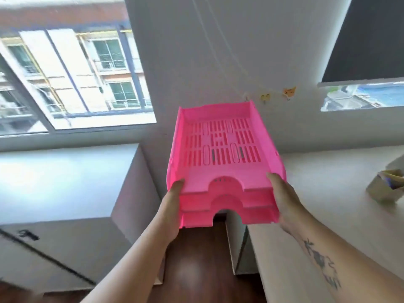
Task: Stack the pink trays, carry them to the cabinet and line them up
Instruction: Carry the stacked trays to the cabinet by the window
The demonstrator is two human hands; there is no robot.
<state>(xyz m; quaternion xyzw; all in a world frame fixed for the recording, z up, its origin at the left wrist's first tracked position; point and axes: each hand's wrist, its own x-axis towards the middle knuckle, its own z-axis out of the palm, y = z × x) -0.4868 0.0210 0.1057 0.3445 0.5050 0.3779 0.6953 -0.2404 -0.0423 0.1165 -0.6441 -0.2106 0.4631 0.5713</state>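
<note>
A stack of pink trays (223,162), three layers showing at the front edge, hangs in the air at the centre of the view. The top tray has a slotted floor and an arched cut-out in its front. My left hand (171,206) grips the stack's left front corner, thumb on the top rim. My right hand (284,197) grips the right front corner the same way. A white cabinet (65,182) stands low at the left, its flat top bare and below the stack's level.
A pale table (328,193) runs along the right, with a small open box (384,184) on it. Between cabinet and table a narrow strip of dark wooden floor (192,259) shows. Windows sit at upper left and upper right, a white wall behind.
</note>
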